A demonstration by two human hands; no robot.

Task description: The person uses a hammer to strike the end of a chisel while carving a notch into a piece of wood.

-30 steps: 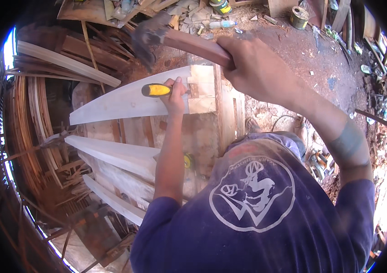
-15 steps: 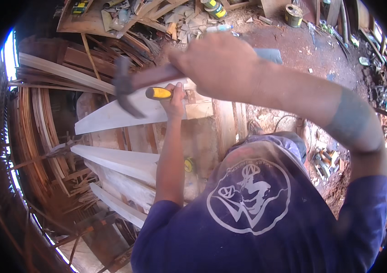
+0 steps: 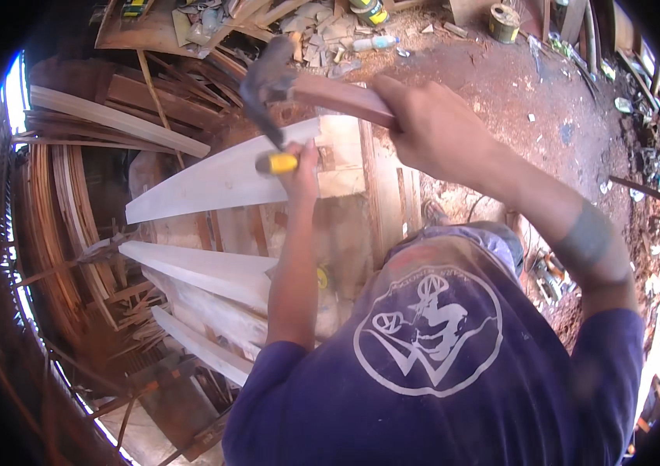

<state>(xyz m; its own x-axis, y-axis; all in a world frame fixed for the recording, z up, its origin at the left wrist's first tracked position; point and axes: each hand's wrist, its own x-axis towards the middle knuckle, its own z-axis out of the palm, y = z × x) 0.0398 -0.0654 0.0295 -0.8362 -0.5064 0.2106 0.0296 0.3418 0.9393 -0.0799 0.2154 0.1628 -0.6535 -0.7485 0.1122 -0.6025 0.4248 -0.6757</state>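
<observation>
My right hand (image 3: 440,130) is wrapped round the wooden handle of a claw hammer (image 3: 341,99). The hammer's dark head, slightly blurred, hangs just beyond the yellow and black handle of a chisel (image 3: 282,163). That chisel handle is gripped in my left hand (image 3: 303,175), over the right end of a long white-faced board (image 3: 209,182). A small notch shows in the bare wood (image 3: 341,180) right beside my left fingers. The chisel's blade is hidden by my hand.
Two more white-faced boards (image 3: 198,268) lie nearer on the bench. Stacked timber (image 3: 73,217) stands at the left. Wood offcuts (image 3: 322,35), a plastic bottle (image 3: 375,43) and a tin (image 3: 504,23) lie on the far floor; debris covers the right side.
My right hand has moved right and slightly nearer. The hammer's head has swung right and farther away, over the chisel. My left hand has stayed almost in place.
</observation>
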